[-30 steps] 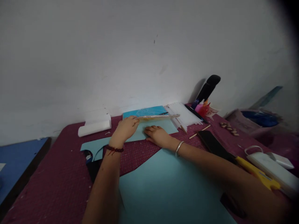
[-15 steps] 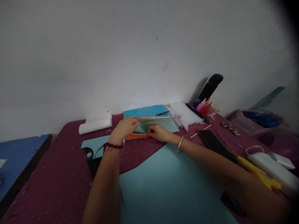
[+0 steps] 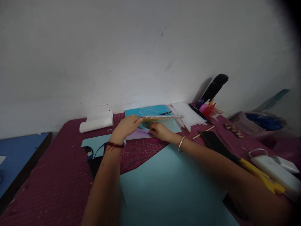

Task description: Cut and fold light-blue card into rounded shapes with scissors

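Observation:
My left hand (image 3: 127, 128) is closed on the left end of a stack of paper sheets (image 3: 160, 117) with a shiny, clear-wrapped edge, keeping its upper part lifted. Under that raised part, my right hand (image 3: 160, 131) pinches the edge of a purple sheet (image 3: 137, 134). Pale blue-green paper shows beneath the raised edge. A large light blue sheet (image 3: 174, 185) lies nearer to me, below both forearms. Left of it is a cut light blue piece (image 3: 97, 142).
Behind lie a bright blue packet (image 3: 145, 110), a dark pen (image 3: 165, 113) and white sticks (image 3: 188, 114). A white roll (image 3: 96, 124) is at the left. To the right are paint bottles (image 3: 208, 110), a black strip (image 3: 217, 144) and a yellow glue gun (image 3: 261, 175).
A purple sheet now shows between my hands where an orange one showed before. My right hand's fingers have risen slightly; the left still holds the raised edge.

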The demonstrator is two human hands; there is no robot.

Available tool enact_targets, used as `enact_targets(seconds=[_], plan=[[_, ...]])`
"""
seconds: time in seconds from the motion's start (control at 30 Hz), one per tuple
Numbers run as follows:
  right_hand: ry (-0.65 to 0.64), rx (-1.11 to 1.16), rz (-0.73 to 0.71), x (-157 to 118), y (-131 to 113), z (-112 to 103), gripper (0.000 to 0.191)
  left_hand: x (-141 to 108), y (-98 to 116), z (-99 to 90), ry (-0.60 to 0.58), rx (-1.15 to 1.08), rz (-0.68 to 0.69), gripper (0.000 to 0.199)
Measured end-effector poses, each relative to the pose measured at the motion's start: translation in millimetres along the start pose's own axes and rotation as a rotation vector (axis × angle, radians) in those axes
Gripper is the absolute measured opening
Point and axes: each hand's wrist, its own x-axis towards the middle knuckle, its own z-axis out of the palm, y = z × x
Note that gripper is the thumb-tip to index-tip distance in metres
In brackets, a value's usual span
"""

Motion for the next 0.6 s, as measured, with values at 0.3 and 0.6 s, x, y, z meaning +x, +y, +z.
enact_targets(seconds=[0.3,0.6], plan=[[0.002,0.387,0.012,-3,11,-6,0.027,-4,3,-5.8,0.031,-0.068,-0.046,0.05],[-0.132,0.461,-0.124,-15,17,-32,0.035,-8,0,-14.3,0.055,-0.106,-0.109,0.061]])
